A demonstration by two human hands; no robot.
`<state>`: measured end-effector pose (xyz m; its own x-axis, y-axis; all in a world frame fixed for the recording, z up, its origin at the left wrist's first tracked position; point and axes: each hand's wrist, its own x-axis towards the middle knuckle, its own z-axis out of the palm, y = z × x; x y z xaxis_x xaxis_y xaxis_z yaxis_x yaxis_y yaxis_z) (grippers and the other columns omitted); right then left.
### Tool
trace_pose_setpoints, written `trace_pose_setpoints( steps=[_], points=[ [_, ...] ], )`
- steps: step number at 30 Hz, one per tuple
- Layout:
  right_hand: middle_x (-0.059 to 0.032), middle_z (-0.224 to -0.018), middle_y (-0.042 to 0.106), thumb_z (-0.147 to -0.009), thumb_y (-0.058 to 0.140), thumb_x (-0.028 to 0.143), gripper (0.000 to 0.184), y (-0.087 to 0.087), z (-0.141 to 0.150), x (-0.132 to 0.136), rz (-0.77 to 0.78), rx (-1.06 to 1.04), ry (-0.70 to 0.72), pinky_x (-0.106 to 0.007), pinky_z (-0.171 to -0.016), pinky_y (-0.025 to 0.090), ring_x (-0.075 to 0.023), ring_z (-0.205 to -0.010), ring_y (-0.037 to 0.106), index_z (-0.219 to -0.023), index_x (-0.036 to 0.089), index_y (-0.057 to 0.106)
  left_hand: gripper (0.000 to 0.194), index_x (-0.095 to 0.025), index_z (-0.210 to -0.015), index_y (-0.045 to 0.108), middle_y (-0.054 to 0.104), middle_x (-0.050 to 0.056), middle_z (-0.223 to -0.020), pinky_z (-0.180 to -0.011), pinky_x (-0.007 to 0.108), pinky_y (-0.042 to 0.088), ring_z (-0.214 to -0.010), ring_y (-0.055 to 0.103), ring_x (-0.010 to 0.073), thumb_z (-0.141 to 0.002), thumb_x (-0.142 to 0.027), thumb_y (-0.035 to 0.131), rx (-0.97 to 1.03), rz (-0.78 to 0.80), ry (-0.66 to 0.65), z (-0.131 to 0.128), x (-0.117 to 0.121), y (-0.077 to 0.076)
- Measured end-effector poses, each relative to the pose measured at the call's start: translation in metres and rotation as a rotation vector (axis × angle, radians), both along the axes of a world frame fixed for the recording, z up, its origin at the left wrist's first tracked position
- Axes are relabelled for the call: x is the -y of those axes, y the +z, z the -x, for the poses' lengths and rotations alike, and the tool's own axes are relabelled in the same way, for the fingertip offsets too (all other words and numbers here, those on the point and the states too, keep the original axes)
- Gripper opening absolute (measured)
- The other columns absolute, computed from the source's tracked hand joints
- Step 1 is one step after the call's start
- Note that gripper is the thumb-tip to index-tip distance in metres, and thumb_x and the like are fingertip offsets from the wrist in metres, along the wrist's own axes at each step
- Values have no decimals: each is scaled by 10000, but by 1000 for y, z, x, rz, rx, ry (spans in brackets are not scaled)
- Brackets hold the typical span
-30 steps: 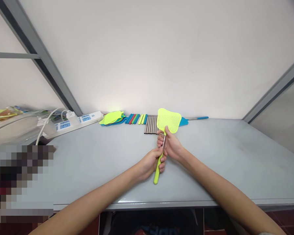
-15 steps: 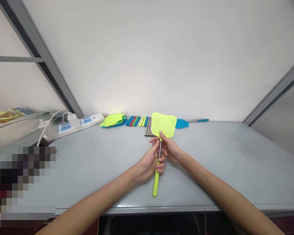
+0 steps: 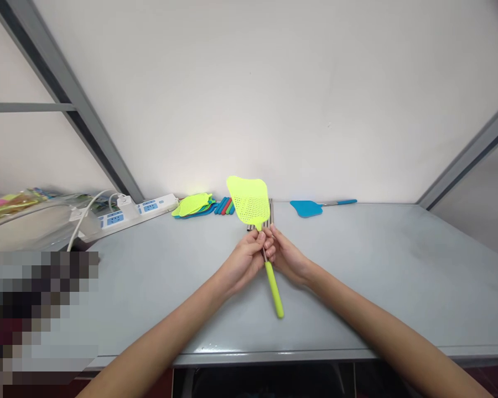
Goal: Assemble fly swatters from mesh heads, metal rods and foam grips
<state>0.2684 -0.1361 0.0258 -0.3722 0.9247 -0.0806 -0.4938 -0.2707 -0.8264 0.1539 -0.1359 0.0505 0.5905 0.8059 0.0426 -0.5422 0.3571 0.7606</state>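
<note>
A yellow-green fly swatter [image 3: 251,204] is held above the table, its perforated head up and tilted left, its matching handle [image 3: 274,290] slanting down to the right. My left hand [image 3: 243,260] is closed round the metal rod, thumb on the neck just below the head. From the other side my right hand [image 3: 291,257] meets it at the rod, thumb raised beside the neck; its other fingers are partly hidden behind the left ones. Metal tubes [image 3: 271,209] lie behind the hands, partly covered by the swatter head.
At the back lie stacked swatter heads [image 3: 193,204] and coloured handle grips [image 3: 224,206]. A blue fly swatter [image 3: 307,208] rests farther right by the wall. Along the left edge are a power strip [image 3: 161,203] with plugged-in cables and plastic bags [image 3: 29,215].
The swatter's head has swung left and slightly up, while its handle end has swung right. My left hand has moved up from the grip to the neck; the right hand stays close beside it.
</note>
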Motion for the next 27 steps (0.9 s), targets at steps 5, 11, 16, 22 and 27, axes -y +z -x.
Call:
trace_pose_setpoints(
  steps=[5, 11, 16, 22, 27],
  points=[
    [-49, -690, 530, -798, 263, 551, 520, 0, -3, 2, 23, 106, 301, -251, -526, 419, -127, -566, 525, -794, 123, 557, 119, -142, -706, 484, 356, -35, -554, -535, 225, 387, -492, 395, 71, -761, -249, 482, 38, 59, 148, 18, -11, 18],
    [44, -564, 367, -802, 372, 432, 343, 7, -8, 5, 92, 132, 458, -150, -325, 200, -36, -366, 287, -926, 164, 547, 176, -142, -648, 469, 308, -55, -481, -502, 244, 383, -415, 349, 67, -761, -277, 472, 84, 159, 154, 28, -24, 18],
    [48, -581, 342, -776, 466, 375, 276, 7, -9, 4, -1, 290, 325, -142, -331, 158, -16, -379, 239, -906, 154, 568, 167, -153, -587, 424, 291, -62, -446, -498, 229, 372, -401, 327, 61, -737, -196, 485, 109, 215, 278, 30, -33, 11],
    [63, -544, 315, -772, 478, 387, 246, 2, -4, 7, 32, 306, 358, -142, -334, 144, -14, -370, 217, -836, 156, 535, 379, -180, -444, 200, 133, -70, -359, -339, 212, 201, -307, 154, 64, -742, -225, 429, 114, 374, 356, 31, -36, 2],
    [74, -524, 285, -789, 440, 376, 204, -7, 7, 14, 68, 263, 308, -144, -318, 93, -15, -347, 160, -793, 178, 488, 346, -180, -442, 198, 119, -72, -347, -315, 214, 128, -288, 128, 62, -712, -202, 413, 173, 397, 441, 25, -31, -4]
  ],
)
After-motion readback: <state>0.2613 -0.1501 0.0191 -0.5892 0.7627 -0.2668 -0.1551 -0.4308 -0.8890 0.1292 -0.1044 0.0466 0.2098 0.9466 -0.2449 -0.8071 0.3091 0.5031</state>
